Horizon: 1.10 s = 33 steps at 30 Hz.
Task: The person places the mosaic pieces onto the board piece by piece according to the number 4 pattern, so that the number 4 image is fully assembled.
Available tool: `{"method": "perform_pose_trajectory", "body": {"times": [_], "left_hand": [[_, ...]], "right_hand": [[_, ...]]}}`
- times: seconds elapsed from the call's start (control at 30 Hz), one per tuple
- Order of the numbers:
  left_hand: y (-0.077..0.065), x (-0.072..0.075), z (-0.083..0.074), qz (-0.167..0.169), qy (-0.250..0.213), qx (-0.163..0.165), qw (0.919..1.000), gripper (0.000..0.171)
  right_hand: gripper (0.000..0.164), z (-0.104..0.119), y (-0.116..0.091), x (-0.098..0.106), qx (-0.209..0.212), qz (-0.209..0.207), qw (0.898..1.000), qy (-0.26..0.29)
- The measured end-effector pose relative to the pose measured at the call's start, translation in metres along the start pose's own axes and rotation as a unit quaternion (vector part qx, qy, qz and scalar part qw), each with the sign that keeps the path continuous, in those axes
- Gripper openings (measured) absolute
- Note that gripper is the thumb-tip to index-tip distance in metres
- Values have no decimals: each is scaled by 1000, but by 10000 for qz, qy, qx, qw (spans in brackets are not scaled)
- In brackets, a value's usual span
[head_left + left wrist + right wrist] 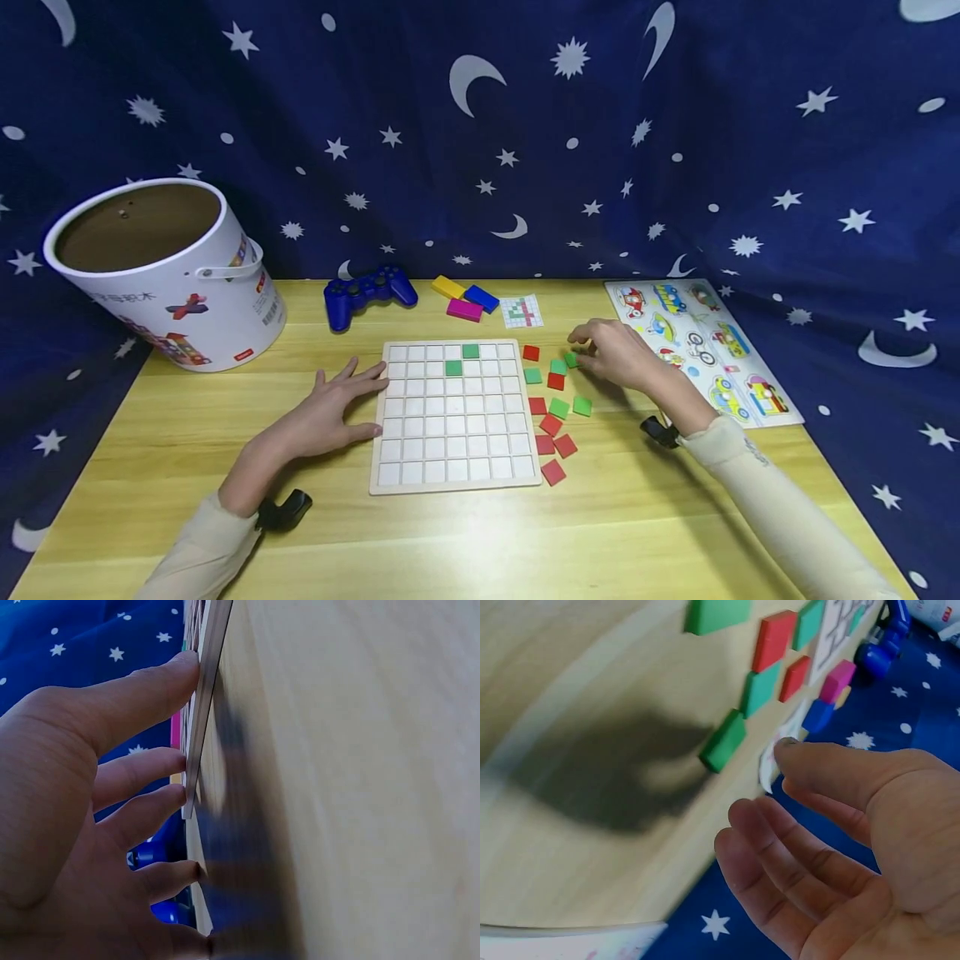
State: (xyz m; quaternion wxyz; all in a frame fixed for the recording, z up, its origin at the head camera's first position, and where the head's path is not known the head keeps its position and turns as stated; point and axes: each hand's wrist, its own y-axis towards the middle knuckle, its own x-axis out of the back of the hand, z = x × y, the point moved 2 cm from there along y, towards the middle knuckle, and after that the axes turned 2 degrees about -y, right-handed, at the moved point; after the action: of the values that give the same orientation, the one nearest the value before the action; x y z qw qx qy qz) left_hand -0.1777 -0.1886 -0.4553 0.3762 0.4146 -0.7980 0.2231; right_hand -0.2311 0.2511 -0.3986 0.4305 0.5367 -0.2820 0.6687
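Observation:
A white-gridded wooden board lies mid-table with two green tiles in its upper squares, one of them the green tile. My left hand rests at the board's left edge; the left wrist view shows its spread thumb and fingers touching that side. To the board's right, red and green square tiles lie loose on the table. My right hand hovers over the outermost green tile, fingers loosely bent. In the right wrist view, that tile lies apart from the fingertips and nothing sits between thumb and fingers.
Behind the board are a small pattern card, yellow, blue and magenta blocks and a blue game controller. A big white bucket stands at the back left. A vehicle picture puzzle board lies right, beside my right forearm.

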Motion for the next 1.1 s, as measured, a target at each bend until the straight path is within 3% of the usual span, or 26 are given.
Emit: {"method": "perform_pose_trajectory", "body": {"times": [0.13, 0.3, 0.57, 0.87, 1.1], "left_hand": [[-1, 0, 0, -25, 19, 17, 10000, 69], [0, -1, -1, 20, 12, 45, 10000, 69], [0, 0, 0, 36, 14, 92, 10000, 69], [-1, 1, 1, 12, 7, 52, 10000, 69], [-1, 0, 1, -14, 33, -3, 10000, 68]], "right_hand": [[30, -2, 2, -8, 11, 138, 9999, -46], [27, -4, 1, -16, -164, 249, 9995, -136], [21, 2, 3, -15, -172, -25, 9997, -170], [22, 46, 18, -12, 250, -93, 9996, -20], [21, 84, 34, -23, 777, -44, 9969, 91]]}}
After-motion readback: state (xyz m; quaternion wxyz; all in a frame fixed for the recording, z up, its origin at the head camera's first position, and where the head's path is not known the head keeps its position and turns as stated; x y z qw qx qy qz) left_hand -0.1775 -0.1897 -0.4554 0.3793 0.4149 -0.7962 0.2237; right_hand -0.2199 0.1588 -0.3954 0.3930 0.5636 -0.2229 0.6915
